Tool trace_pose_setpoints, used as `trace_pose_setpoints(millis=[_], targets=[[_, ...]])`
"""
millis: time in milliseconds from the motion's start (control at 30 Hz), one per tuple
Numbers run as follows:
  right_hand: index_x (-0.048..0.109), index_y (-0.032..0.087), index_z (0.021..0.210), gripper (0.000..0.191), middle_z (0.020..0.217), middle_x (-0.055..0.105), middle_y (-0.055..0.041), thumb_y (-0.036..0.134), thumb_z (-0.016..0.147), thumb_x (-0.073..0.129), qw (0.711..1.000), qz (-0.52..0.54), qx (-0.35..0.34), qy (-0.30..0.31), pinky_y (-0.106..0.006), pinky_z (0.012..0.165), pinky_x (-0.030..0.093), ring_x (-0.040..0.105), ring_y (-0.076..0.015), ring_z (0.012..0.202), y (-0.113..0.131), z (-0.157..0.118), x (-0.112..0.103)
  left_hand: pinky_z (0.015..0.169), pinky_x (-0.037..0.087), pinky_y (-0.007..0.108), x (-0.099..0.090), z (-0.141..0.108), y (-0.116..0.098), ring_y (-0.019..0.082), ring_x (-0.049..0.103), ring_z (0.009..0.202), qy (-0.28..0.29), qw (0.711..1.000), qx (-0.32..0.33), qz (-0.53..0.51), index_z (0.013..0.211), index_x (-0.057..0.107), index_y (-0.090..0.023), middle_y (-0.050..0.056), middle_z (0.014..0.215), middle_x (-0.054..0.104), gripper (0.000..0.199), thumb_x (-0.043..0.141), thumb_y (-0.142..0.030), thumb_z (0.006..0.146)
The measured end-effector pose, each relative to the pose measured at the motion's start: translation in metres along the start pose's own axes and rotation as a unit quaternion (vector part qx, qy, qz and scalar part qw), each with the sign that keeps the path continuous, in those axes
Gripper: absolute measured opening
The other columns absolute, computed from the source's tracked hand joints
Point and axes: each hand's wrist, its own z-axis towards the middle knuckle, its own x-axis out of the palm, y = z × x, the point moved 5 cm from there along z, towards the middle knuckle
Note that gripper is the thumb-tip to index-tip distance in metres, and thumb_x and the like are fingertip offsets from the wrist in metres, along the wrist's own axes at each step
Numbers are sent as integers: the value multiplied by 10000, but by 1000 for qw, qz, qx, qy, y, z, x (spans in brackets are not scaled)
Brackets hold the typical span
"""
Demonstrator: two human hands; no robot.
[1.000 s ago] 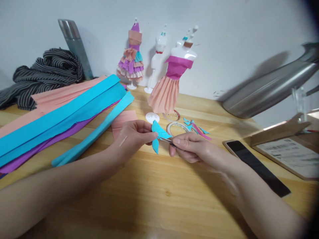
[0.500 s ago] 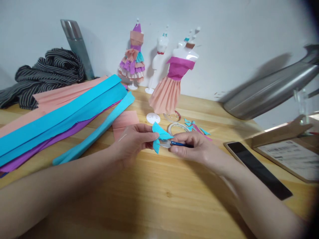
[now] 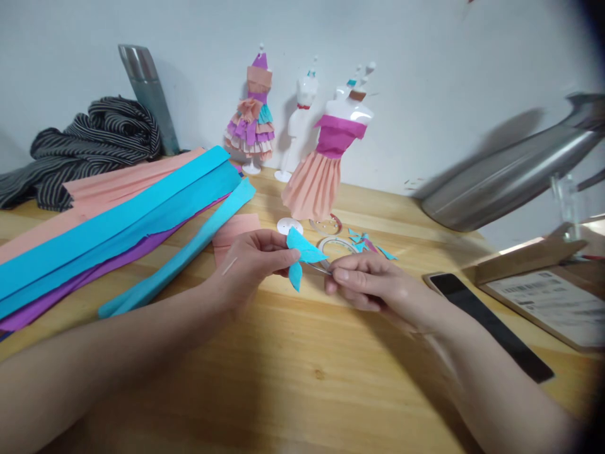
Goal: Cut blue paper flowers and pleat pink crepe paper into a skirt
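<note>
Head view: half a second ago the tool's blue handle showed beyond the right fingertips; now those fingers have turned over it, and only a slim metal part is visible.
Metal tool: probably small scissors, though blur and the covering fingers leave that unsure; it slants out leftward from the right hand, under the far lobe of the paper.
Turquoise paper piece: held up above the wooden tabletop, between the two hands, with a broad lobe reaching right and a small leaf-like lobe hanging on the near side; its outline is much as it was, so the work at the notch seems unfinished.
Left hand: thumb and forefinger pinch the paper at its left edge, where the lobes meet; both lobes stick out to the right of the thumb.
Right hand: fingers curled around the tool, thumb on top; the broad lobe's tip comes just beside the fingertips, contact unclear.
Turquoise scraps: on the tabletop, beyond the right hand, to the right of a pale ring.
</note>
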Motion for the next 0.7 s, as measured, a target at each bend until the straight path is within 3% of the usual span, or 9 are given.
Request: trace_pose_setpoints(millis=[333, 700], targets=[[652, 127, 707, 471, 436, 331, 66, 577, 821, 572, 999, -36, 30, 1, -264, 394, 112, 242, -70, 388, 3, -5, 4, 595, 465, 262, -4, 2, -1, 118, 588, 584, -14, 997, 55, 59, 694, 682, -144, 12, 636, 681, 174, 784, -247, 598], [639, 134, 684, 499, 442, 283, 86, 616, 804, 583, 999, -22, 24, -1, -264, 420, 109, 209, -64, 393, 0, -2, 8, 590, 451, 254, -3, -2, -7, 115, 580, 583, -40, 993, 43, 100, 690, 680, -138, 9, 621, 671, 171, 782, -239, 597]])
